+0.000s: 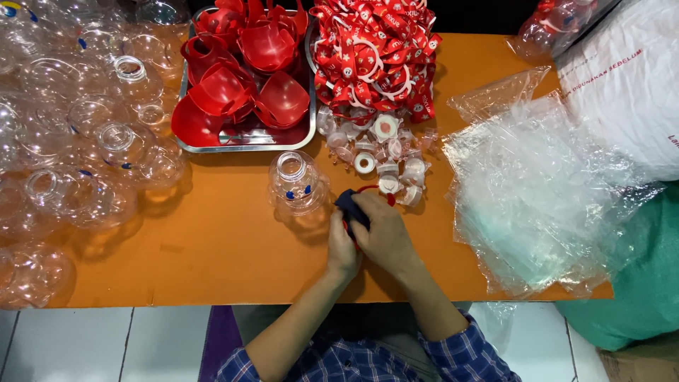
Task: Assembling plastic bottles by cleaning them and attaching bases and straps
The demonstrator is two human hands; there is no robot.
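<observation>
My left hand (pixel 342 249) and my right hand (pixel 384 230) are pressed together over the orange table (pixel 212 247), near its front edge. Between them they grip a small dark blue piece (pixel 350 205) with a red strap (pixel 368 189) looping out of it. The fingers hide most of the piece. A clear round plastic bottle (pixel 296 184) with blue dots stands upright just left of the hands, not touched.
A metal tray (pixel 244 146) of red curved plastic parts sits at the back. A pile of red printed straps (pixel 375 53) and small white caps (pixel 385 159) lies behind the hands. Several clear bottles (pixel 78 134) crowd the left. Clear plastic bags (pixel 537 191) lie right.
</observation>
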